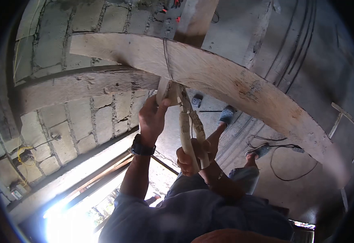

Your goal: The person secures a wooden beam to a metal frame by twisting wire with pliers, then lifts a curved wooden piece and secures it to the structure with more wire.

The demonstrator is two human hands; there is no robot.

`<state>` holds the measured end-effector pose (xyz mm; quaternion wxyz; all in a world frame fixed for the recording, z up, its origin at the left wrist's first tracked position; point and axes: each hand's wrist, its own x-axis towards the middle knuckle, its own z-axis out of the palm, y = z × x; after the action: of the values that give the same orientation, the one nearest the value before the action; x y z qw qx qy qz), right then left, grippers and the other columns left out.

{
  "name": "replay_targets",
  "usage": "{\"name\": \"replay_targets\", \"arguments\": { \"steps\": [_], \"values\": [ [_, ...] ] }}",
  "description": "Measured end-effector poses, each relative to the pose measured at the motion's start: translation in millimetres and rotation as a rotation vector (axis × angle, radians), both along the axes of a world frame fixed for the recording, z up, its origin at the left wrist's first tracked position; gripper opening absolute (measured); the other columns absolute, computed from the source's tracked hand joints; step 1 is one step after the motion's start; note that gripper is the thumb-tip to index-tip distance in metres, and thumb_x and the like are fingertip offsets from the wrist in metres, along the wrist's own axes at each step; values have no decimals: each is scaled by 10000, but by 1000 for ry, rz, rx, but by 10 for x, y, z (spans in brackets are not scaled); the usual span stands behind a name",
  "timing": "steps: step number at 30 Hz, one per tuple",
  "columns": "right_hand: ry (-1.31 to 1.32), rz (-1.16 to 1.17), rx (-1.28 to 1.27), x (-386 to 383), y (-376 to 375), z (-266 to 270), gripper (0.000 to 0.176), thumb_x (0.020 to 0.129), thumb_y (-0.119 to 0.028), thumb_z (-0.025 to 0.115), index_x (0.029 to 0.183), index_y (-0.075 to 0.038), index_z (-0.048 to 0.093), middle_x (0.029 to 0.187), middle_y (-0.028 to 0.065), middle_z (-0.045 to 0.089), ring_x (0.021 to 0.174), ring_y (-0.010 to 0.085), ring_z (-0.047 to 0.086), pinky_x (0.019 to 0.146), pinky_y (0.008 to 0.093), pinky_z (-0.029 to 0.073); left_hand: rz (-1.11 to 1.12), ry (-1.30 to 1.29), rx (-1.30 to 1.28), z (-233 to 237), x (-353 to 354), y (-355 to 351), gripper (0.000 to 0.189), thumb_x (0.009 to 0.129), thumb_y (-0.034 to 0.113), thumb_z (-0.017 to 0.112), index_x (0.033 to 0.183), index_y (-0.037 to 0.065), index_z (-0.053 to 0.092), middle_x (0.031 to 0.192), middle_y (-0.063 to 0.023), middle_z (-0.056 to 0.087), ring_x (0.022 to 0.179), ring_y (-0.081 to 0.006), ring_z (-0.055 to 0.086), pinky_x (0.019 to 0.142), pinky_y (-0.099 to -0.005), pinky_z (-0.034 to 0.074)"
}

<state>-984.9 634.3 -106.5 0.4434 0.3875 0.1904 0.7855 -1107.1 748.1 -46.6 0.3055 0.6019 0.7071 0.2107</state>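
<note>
My left hand point(151, 117), with a dark watch at its wrist, grips a short wood block point(163, 90) under a long plank point(225, 79). Thumb and fingers close around the block's lower end. In my right hand point(197, 156) is a pair of long pliers point(185, 125) with pale, worn handle grips, their jaws pointing up to the plank's lower edge beside the block. A dark wire point(167, 58) loops over the plank and runs down to where the block and jaws meet. The jaw tips are partly hidden there.
A rough timber beam point(88, 84) runs along the block wall point(77, 117) at the left. Below are the concrete floor point(282, 174), a looped black cable point(278, 178) and slippered feet point(227, 115). Yellow cord point(25, 156) hangs on the wall; bright light enters at lower left.
</note>
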Motion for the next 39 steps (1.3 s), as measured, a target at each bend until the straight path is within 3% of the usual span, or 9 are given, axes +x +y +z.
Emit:
{"name": "replay_targets", "arguments": {
  "steps": [5, 7, 11, 14, 21, 24, 30, 33, 39],
  "values": [
    [-57, -36, 38, 49, -37, -51, 444, 925, -483, 455, 811, -61, 533, 960, 187, 477, 847, 303, 557, 712, 433, 513, -64, -33, 52, -84, -106, 8, 384, 847, 317, 683, 989, -36, 636, 786, -76, 656, 728, -109, 582, 669, -265, 470],
    [-1240, 379, 56, 153, -201, -216, 403, 922, -435, 487, 877, -45, 576, 1121, 265, 501, 933, 352, 570, 805, 469, 489, -46, -45, 52, -55, -90, -6, 390, 834, 322, 695, 980, -36, 639, 784, -81, 660, 722, -112, 584, 667, -269, 473],
    [-762, 229, 142, 384, -346, -181, 390, 906, -317, 548, 1173, -34, 581, 1334, 315, 412, 1138, 385, 522, 982, 498, 397, -69, -9, 96, 14, -131, 26, 407, 786, 332, 736, 994, -7, 649, 749, -105, 664, 662, -145, 615, 615, -291, 485],
    [-1616, 372, 200, 714, -640, -5, 384, 900, -326, 573, 1151, -37, 602, 1191, 216, 576, 1068, 273, 584, 970, 393, 429, 18, 108, 108, 422, 77, -29, 385, 753, 315, 759, 993, 28, 665, 702, -109, 650, 619, -187, 640, 558, -311, 486],
    [-2377, 267, 499, 1100, -1179, -142, 303, 912, -295, 515, 1003, -58, 681, 823, 77, 670, 787, 181, 646, 717, 313, 502, -45, 52, 410, 850, 555, 233, 335, 796, 272, 719, 985, 1, 667, 746, -141, 657, 580, -153, 606, 525, -281, 463],
    [-2433, 134, 492, 1127, -1200, 44, 320, 918, -319, 501, 982, -62, 679, 798, 97, 665, 744, 182, 646, 696, 321, 504, -56, 82, 475, 648, 735, 557, 259, 769, 202, 699, 934, 3, 670, 830, -186, 663, 728, -314, 655, 670, -355, 511],
    [-2520, -197, 844, 1152, -1308, -36, 135, 830, -107, 605, 961, -77, 606, 768, 137, 636, 720, 323, 644, 618, 400, 514, -29, 116, 565, 398, 821, 692, 147, 761, 119, 646, 860, 11, 656, 834, -183, 657, 770, -334, 649, 705, -364, 515],
    [-2604, 50, 397, 1106, -1288, 90, 224, 838, -225, 631, 924, -18, 624, 735, 130, 642, 672, 283, 644, 598, 366, 499, -93, 143, 601, 447, 806, 652, 154, 764, 123, 653, 877, 19, 661, 859, -184, 657, 774, -323, 654, 703, -360, 516],
    [-2794, -182, 475, 1389, -841, 1032, 223, 803, -216, 669, 825, -8, 592, 704, 183, 598, 682, 372, 609, 597, 419, 475, -80, -115, 527, 378, 675, 523, 150, 753, 90, 644, 900, 57, 640, 791, -145, 620, 726, -339, 613, 639, -415, 497]
  ]
}}
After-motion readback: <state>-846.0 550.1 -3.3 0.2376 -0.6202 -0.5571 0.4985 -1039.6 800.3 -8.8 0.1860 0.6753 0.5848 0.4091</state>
